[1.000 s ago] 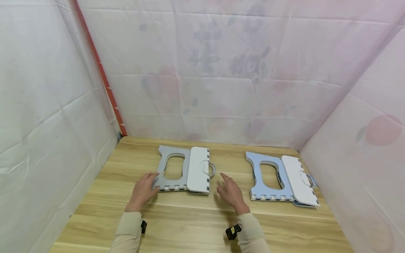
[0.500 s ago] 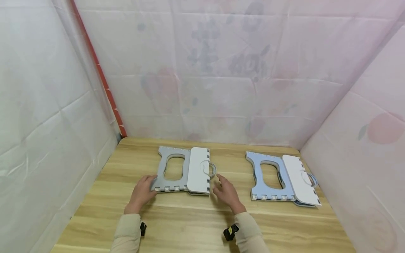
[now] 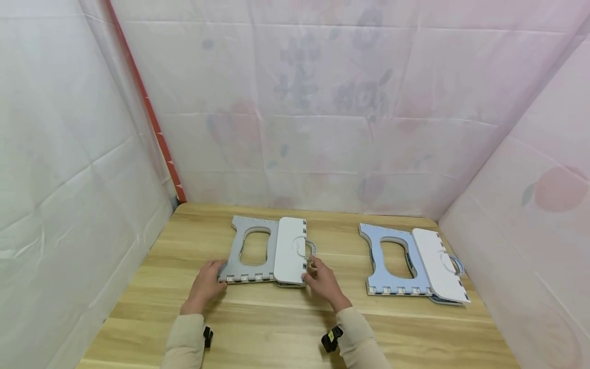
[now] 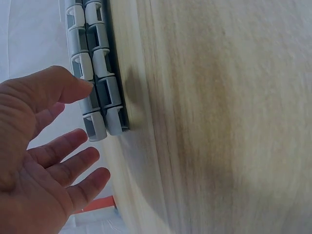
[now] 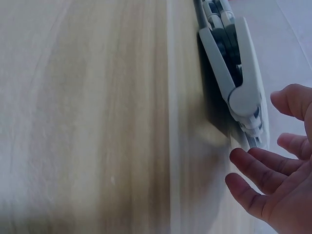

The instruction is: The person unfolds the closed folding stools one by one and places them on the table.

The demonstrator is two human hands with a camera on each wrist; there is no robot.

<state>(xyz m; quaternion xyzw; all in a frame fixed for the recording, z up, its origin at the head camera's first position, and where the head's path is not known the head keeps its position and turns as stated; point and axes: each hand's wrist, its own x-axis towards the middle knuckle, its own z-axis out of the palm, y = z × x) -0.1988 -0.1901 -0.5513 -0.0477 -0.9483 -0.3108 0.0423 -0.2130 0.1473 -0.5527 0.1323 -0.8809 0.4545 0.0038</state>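
A grey folding step stool (image 3: 251,271) lies folded flat on the wooden table, its white top panel (image 3: 289,251) and small loop handle (image 3: 314,248) toward the right. My left hand (image 3: 206,285) is at its near left corner. In the left wrist view the thumb touches the stool's hinged edge (image 4: 100,63), while the other fingers are spread and partly bent. My right hand (image 3: 325,283) is beside the white panel's right end, fingers near the handle. In the right wrist view its fingers are loosely spread by the stool's end (image 5: 245,97); contact there cannot be told.
A second folding stool, blue with a white top (image 3: 396,284), lies flat to the right on the table (image 3: 258,328). Pale printed sheeting (image 3: 322,143) walls in the back and both sides. A red strip (image 3: 152,115) runs up the back left corner.
My right hand has moved left and closer to the grey stool's white end. My left hand has shifted slightly and now touches the stool's corner. Both stools stay in place.
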